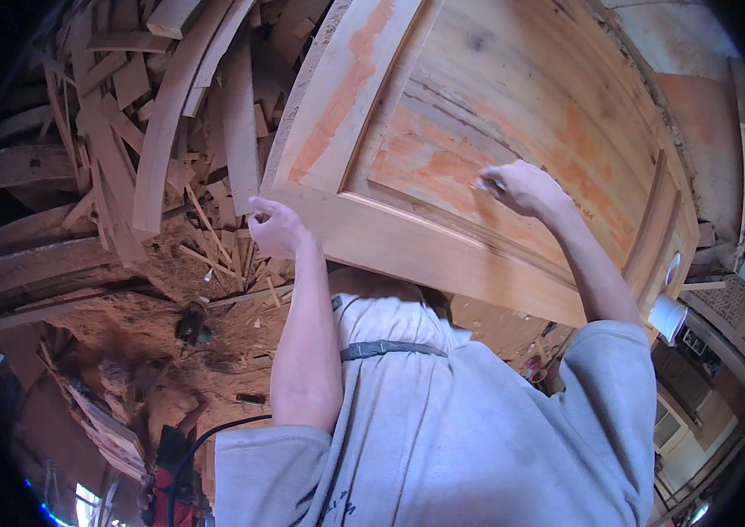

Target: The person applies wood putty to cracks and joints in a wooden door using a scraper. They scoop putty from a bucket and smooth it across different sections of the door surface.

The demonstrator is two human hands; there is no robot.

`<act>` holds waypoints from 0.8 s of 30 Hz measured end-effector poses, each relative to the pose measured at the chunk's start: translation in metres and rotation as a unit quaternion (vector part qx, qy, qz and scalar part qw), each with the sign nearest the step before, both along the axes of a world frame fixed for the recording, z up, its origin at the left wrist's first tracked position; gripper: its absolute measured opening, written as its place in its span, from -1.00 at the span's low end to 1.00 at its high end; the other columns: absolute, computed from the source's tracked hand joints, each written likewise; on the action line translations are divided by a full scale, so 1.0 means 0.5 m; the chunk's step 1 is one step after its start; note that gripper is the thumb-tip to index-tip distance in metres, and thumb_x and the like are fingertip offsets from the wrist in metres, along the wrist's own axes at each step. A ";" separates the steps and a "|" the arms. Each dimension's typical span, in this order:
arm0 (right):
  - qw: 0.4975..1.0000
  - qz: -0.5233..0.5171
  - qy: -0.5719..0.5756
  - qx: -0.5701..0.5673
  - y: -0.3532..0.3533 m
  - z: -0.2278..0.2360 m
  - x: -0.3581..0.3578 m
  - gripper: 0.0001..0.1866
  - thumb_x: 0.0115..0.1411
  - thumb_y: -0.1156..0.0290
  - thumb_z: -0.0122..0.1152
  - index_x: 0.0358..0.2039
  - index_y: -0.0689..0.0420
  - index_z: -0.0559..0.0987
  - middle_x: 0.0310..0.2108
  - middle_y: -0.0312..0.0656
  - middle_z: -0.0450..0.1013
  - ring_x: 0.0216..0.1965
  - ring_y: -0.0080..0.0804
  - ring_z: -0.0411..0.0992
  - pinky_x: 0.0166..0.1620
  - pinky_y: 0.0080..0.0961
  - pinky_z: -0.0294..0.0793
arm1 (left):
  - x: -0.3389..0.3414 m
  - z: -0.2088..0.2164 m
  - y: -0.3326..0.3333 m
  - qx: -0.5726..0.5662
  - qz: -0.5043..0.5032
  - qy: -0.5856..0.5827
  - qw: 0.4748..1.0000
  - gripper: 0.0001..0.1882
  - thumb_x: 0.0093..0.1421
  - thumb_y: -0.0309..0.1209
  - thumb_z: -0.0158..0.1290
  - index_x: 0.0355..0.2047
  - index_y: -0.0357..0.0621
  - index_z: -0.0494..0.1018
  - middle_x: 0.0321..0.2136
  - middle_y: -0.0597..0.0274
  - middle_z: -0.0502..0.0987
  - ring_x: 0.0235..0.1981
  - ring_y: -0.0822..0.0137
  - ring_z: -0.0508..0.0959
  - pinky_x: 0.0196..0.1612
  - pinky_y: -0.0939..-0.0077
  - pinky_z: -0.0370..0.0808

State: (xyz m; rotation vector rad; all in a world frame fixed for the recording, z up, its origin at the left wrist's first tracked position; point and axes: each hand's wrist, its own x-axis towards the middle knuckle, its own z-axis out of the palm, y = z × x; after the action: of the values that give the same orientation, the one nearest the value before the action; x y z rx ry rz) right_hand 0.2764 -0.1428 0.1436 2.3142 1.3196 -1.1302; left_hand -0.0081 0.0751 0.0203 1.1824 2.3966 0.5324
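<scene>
A wooden panel door (442,237) lies before me, with a raised middle panel and a moulded frame. Orange filler (425,145) is smeared over the panel and along the left frame piece. Above the panel, my right hand (526,189) is closed, its fingers bent toward the smeared wood; a small pale tip shows at the fingertips, too small to name. At the door's near left corner my left hand (277,230) is curled closed beside the edge. What its fingers hold, if anything, is hidden.
Offcuts and long boards (161,132) are piled on the left. Sawdust (118,321) covers the ground, where a black cable (205,435) runs near a red machine (181,509). A white cup (667,318) is at the door's right end. Shelving stands far right.
</scene>
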 end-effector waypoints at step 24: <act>0.997 0.022 -0.040 0.064 0.060 -0.011 -0.005 -0.70 0.34 0.30 0.07 0.06 -0.16 0.56 -0.23 -0.02 0.59 -0.18 0.01 0.55 -0.11 -0.04 0.53 | 0.006 0.014 -0.001 0.000 -0.007 0.011 1.000 -0.38 0.32 0.08 -0.08 -0.48 -0.33 0.53 -0.52 -0.07 0.62 -0.45 -0.08 0.62 -0.34 0.02 0.50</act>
State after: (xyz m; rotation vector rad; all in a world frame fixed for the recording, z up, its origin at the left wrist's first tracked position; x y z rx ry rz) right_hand 0.2737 -0.1126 0.1380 2.3797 1.4433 -0.9546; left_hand -0.0051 0.0749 0.0271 1.2096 2.4055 0.5182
